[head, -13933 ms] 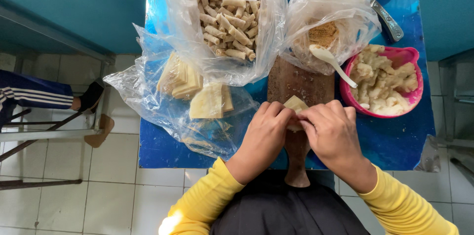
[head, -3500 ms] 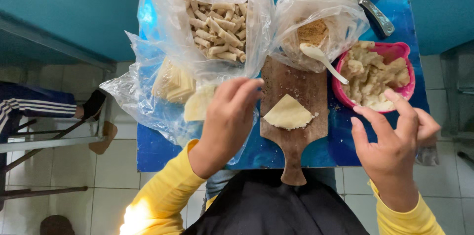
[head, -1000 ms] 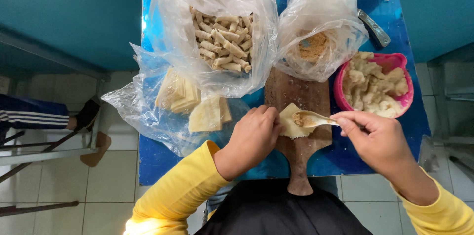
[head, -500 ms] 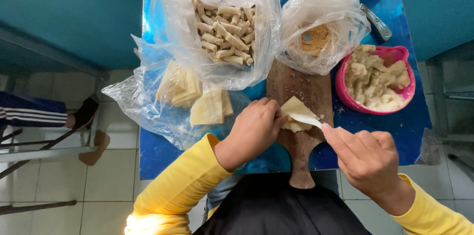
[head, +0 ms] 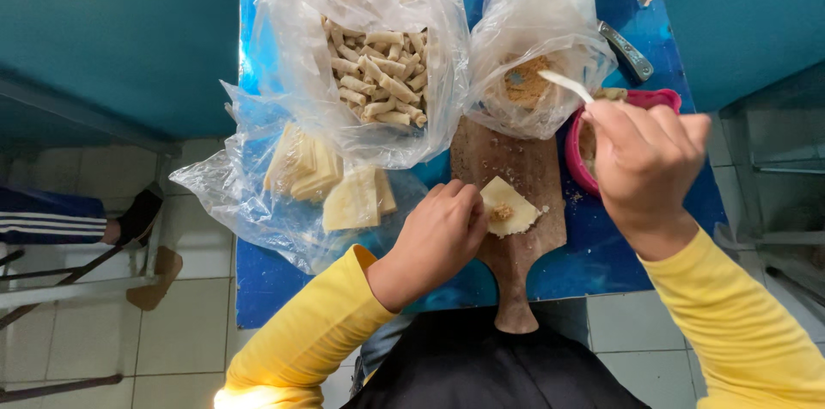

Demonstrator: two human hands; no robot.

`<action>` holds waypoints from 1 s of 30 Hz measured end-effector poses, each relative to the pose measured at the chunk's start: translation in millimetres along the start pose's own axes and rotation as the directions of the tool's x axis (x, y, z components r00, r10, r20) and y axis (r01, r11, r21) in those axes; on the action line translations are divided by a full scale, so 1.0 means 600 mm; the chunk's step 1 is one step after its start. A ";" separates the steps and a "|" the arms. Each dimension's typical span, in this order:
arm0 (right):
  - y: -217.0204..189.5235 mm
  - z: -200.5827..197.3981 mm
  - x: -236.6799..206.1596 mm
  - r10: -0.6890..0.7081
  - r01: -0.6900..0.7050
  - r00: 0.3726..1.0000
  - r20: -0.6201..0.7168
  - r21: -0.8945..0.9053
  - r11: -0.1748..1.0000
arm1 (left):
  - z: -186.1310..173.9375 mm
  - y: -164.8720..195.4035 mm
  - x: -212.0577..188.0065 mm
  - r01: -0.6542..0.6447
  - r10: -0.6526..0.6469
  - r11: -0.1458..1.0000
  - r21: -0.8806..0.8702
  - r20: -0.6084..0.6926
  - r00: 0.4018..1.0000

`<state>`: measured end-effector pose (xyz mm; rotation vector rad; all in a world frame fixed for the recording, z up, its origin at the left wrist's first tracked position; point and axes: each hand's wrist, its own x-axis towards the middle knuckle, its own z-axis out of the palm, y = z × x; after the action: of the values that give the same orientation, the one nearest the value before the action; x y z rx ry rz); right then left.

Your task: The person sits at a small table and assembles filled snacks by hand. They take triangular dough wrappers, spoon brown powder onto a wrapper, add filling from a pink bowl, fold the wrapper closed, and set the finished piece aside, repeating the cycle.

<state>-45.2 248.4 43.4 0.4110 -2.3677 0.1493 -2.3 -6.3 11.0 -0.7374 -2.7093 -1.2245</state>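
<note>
Your left hand (head: 443, 233) rests on the wrapper (head: 509, 207), fingers pressed together on its left edge and pinning it flat to the board (head: 509, 170). A small dab of filling (head: 499, 213) sits on the wrapper beside your fingertips. The hold probably keeps the thin sheet from sliding or curling.

Your right hand (head: 646, 164) is over the pink bowl (head: 574, 141), fingers closed on the handle of a white spoon (head: 565, 85). The spoon's free end points up and left, toward the bag of crumbs (head: 528, 74). The hand hides most of the bowl, so what is in it cannot be seen.

Layout: the board lies centre, handle toward you. Bowl just right of the board, within reach of the spoon hand. Bag of rolls (head: 374, 74) upper left, open-mouthed. Bag of wrapper stacks (head: 322, 190) left of the board, beside the hand that pins the sheet. All on a blue table (head: 447, 284).

A metal tool (head: 627, 52) lies past the bowl. A striped sleeve (head: 47, 224) shows at far left; that is another person, not at this table.
</note>
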 end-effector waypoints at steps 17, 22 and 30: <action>0.108 -0.057 -0.068 0.042 0.017 0.698 0.715 -0.075 0.997 | -0.001 0.016 0.010 0.020 -0.022 0.998 -0.052 -0.047 0.999; 0.104 -0.052 -0.077 0.028 0.027 0.698 0.716 -0.064 0.998 | 0.001 0.021 0.013 0.032 -0.034 0.997 -0.071 -0.028 0.999; 0.102 -0.052 -0.094 0.090 -0.133 0.801 0.592 0.029 0.991 | -0.002 0.020 0.012 0.109 -0.106 0.975 -0.195 0.025 0.994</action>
<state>-6.4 327.4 28.7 0.3887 -3.0179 0.1783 -3.2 2.5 22.0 -0.6268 -2.6994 -1.5344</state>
